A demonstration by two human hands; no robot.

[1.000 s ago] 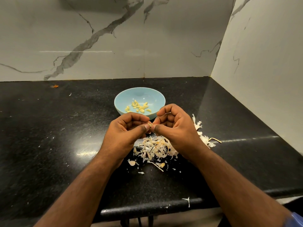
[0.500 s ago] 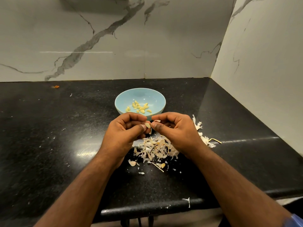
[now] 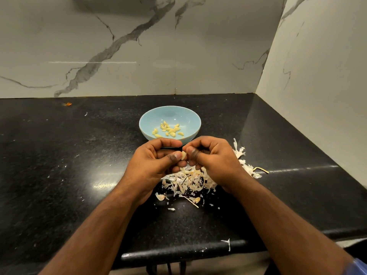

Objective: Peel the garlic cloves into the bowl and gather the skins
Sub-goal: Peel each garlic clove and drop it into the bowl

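Garlic clove (image 3: 183, 155): held above the counter, between bowl and skin pile; pale, long axis near upright, which end is the tip cannot be told.
Left hand (image 3: 153, 165): fingers curled, the clove pinched by the thumb against them.
Right hand (image 3: 213, 159): fingers curled, thumb tip set at the clove's 3 o'clock side; whether its grip is on the clove or on skin cannot be told.
Bowl (image 3: 188, 118): pale blue, at 12 o'clock from the hands; peeled cloves (image 3: 168, 130) are seen lying in its bottom.
Skins (image 3: 190, 182): heaped under the hands, spreading toward 3 o'clock.
Counter (image 3: 59, 155): black; open room is seen at 9 o'clock, a wall corner at 2 o'clock, the front edge at 6 o'clock.
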